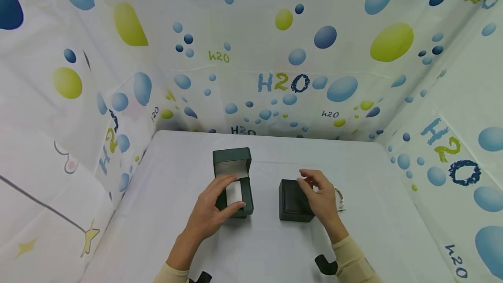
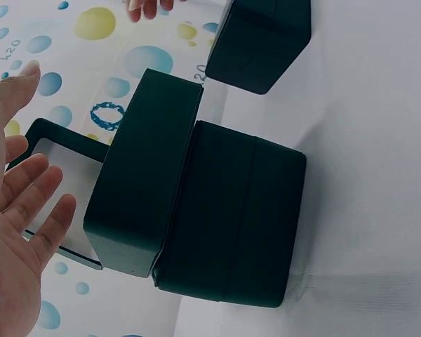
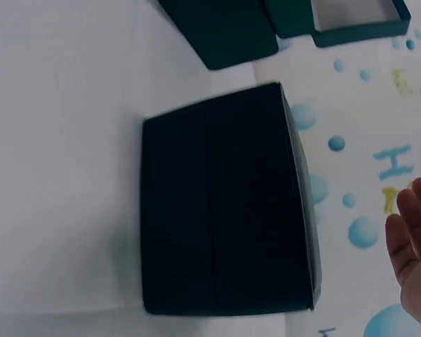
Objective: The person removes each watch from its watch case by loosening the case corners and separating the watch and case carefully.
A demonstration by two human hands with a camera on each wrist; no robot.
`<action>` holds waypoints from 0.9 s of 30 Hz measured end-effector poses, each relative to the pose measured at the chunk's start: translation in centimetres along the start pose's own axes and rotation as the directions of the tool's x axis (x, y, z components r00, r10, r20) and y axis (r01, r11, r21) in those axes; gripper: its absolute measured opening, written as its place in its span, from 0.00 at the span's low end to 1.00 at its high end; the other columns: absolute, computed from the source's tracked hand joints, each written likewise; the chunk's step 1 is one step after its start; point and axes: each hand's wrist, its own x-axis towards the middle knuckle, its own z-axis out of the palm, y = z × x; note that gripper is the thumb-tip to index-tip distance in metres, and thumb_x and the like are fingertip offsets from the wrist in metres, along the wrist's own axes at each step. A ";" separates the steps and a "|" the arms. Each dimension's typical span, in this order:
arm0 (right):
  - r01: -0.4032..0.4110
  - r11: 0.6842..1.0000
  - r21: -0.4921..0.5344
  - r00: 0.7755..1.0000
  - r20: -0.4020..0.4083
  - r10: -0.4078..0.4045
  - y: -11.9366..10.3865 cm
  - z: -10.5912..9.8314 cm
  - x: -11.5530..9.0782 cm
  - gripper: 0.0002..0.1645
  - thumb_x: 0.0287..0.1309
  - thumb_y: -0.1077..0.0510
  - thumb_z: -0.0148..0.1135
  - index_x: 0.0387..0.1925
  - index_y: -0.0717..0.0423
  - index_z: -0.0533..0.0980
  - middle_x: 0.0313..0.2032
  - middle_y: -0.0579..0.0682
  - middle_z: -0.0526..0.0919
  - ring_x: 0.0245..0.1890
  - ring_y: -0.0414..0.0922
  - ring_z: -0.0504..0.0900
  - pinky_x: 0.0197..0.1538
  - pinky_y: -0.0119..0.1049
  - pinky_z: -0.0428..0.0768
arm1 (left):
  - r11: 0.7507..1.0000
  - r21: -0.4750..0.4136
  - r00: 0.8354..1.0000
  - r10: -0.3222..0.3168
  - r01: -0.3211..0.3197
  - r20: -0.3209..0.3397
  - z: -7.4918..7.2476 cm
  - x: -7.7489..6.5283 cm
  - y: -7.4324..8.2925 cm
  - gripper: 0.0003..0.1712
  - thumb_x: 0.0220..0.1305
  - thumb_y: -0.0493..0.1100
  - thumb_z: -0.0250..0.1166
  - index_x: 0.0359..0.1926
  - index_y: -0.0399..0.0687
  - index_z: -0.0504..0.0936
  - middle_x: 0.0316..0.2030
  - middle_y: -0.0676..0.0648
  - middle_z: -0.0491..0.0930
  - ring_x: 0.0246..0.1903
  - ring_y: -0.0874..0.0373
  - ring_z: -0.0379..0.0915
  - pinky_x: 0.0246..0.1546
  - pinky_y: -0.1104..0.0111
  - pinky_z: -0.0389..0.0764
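A dark green hinged box (image 1: 248, 195) stands with its lid (image 1: 232, 155) up, a white pad (image 1: 234, 192) inside it. My left hand (image 1: 212, 206) is over this box, thumb and fingers spread on either side of the pad. In the left wrist view its fingers (image 2: 38, 189) are apart and loosely bent, close by the raised lid. To the right is a black square box (image 1: 295, 200) with an inset top. Over its right side hovers my right hand (image 1: 323, 195), fingers loosely bent with nothing between them. The right wrist view shows that hand (image 3: 417, 239) beside the black box (image 3: 224, 203).
Partly hidden behind the right hand lies a band-like thing with a white tag (image 1: 340, 204). The white table (image 1: 267, 248) meets a patterned curtain (image 1: 243, 69) at the back and sides. Dark straps (image 1: 326, 265) show near both wrists.
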 end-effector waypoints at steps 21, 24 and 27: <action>0.062 0.998 0.033 0.986 0.152 -0.066 -1.7 4.0 -1.1 0.17 0.56 0.68 0.66 0.49 0.58 0.78 0.42 0.52 0.81 0.36 0.50 0.80 0.38 0.34 0.80 | 1.000 -0.001 1.000 0.000 0.000 -0.004 0.1 -0.1 0.1 0.39 0.55 0.57 0.71 0.67 0.63 0.67 0.63 0.53 0.70 0.63 0.61 0.64 0.60 0.58 0.71; 0.061 0.997 0.039 0.985 0.162 -0.067 -1.7 4.3 -1.1 0.17 0.56 0.68 0.65 0.49 0.58 0.78 0.41 0.52 0.81 0.36 0.51 0.80 0.39 0.35 0.80 | 1.000 0.000 1.000 0.003 -0.003 -0.004 0.1 -0.1 0.1 0.39 0.55 0.57 0.71 0.67 0.63 0.67 0.63 0.53 0.69 0.63 0.61 0.64 0.60 0.59 0.71; 0.057 0.997 0.048 0.981 0.180 -0.065 -1.8 4.5 -1.1 0.17 0.57 0.68 0.65 0.49 0.58 0.78 0.42 0.52 0.81 0.37 0.51 0.79 0.39 0.36 0.80 | 1.000 0.000 1.000 0.010 -0.010 -0.010 0.0 0.0 0.1 0.39 0.55 0.56 0.71 0.67 0.62 0.67 0.63 0.54 0.70 0.63 0.61 0.65 0.60 0.60 0.70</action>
